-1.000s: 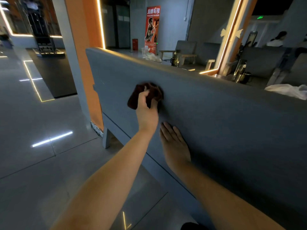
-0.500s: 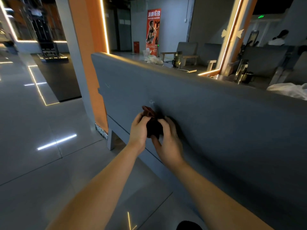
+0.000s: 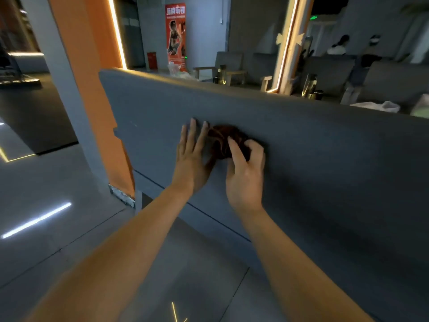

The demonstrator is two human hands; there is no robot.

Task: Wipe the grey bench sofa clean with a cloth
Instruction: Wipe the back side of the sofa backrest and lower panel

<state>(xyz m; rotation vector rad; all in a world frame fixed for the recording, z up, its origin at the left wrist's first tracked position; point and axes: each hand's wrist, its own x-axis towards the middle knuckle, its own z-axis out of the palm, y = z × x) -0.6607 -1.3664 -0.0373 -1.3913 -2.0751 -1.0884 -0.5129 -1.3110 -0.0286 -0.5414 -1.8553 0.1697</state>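
Left hand (image 3: 192, 159) spread flat on the sofa (image 3: 325, 154) back, right hand (image 3: 246, 175) gripping the bunched cloth (image 3: 222, 140) just beside it; risk: the loosely wadded cloth slips free and drops to the floor (image 3: 46, 194).

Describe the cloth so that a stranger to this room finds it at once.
Find the long grey bench sofa back beside the orange pillar. On its upper half a crumpled cloth is gripped by the right hand, with the left hand flat beside it. It is the only dark reddish-brown thing on that plain grey panel.
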